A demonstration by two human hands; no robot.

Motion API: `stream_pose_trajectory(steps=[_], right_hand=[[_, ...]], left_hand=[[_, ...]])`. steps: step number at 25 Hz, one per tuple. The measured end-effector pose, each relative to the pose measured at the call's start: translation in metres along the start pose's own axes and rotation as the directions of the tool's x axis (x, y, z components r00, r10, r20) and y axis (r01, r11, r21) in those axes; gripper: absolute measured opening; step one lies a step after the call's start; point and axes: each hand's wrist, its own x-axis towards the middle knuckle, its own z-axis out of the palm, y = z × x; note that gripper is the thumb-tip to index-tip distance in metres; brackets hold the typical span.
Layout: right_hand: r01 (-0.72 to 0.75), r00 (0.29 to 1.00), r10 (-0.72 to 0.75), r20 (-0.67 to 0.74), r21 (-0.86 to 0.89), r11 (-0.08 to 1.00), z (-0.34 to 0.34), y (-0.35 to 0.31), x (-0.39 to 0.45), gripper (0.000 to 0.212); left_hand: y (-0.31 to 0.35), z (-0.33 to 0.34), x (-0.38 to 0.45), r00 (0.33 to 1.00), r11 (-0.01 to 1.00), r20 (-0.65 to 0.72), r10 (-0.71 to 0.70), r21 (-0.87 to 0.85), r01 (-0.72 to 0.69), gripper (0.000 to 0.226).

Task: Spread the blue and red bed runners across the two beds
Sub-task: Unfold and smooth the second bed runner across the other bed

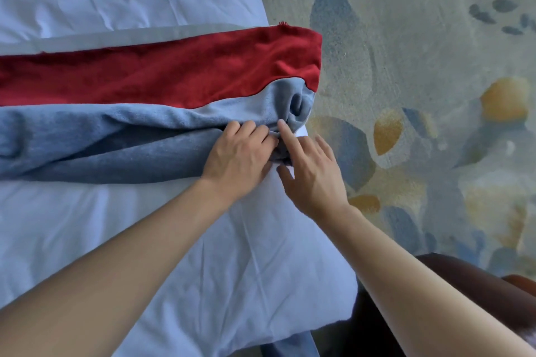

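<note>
A runner with a red band [162,72] and a blue band [95,142] lies across the white bed [116,240], running off the left edge of view. The red band is flat. The blue band is bunched and folded over itself, with a crumpled end [295,107] at the bed's right edge. My left hand [240,153] rests on the bunched blue fabric with its fingertips curled into a fold. My right hand [310,171] is beside it, forefinger stretched out onto the same fold, thumb and other fingers spread over the white sheet.
Right of the bed lies a grey carpet [420,95] with blue and yellow leaf shapes. A dark brown rounded piece of furniture [475,287] sits at the lower right, close to my right forearm. A pale grey strip [130,36] borders the far side of the red band.
</note>
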Motion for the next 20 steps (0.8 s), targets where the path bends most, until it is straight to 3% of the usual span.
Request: stream_pose_trajectory(steps=[3, 7, 10, 13, 15, 18, 20], right_hand=[[0.010, 0.999, -0.010, -0.038, -0.009, 1.000, 0.009, 0.005, 0.008, 0.070], [0.011, 0.999, -0.005, 0.049, -0.135, 0.991, -0.008, 0.040, 0.004, 0.078], [-0.043, 0.999, 0.045, 0.007, -0.178, 0.983, -0.027, 0.067, -0.010, 0.078], [-0.171, 0.985, 0.171, 0.021, 0.015, 0.985, -0.019, 0.052, -0.013, 0.082], [-0.129, 0.991, 0.125, 0.047, 0.097, 0.987, -0.005, 0.030, -0.018, 0.083], [0.036, 0.998, -0.035, 0.044, -0.006, 0.999, -0.001, 0.031, -0.025, 0.079], [0.006, 1.000, -0.005, 0.015, -0.103, 0.995, -0.012, 0.060, -0.025, 0.077]], left_hand=[[0.004, 0.001, -0.001, 0.997, 0.999, -0.065, 0.049, -0.002, -0.049, 0.009], [0.026, 0.007, -0.027, 0.934, 0.934, -0.078, 0.348, 0.108, -0.340, 0.017], [0.022, 0.008, -0.028, 0.972, 0.965, -0.052, 0.227, 0.148, -0.218, 0.018], [0.012, 0.007, -0.015, 0.990, 0.988, -0.093, 0.104, 0.120, -0.093, 0.015], [0.011, 0.008, -0.012, 0.989, 0.989, -0.110, 0.100, 0.118, -0.087, 0.012], [0.008, 0.008, -0.010, 0.985, 0.991, -0.136, 0.105, 0.095, -0.093, 0.011], [0.006, 0.007, -0.009, 0.984, 0.992, -0.134, 0.117, 0.071, -0.109, 0.012]])
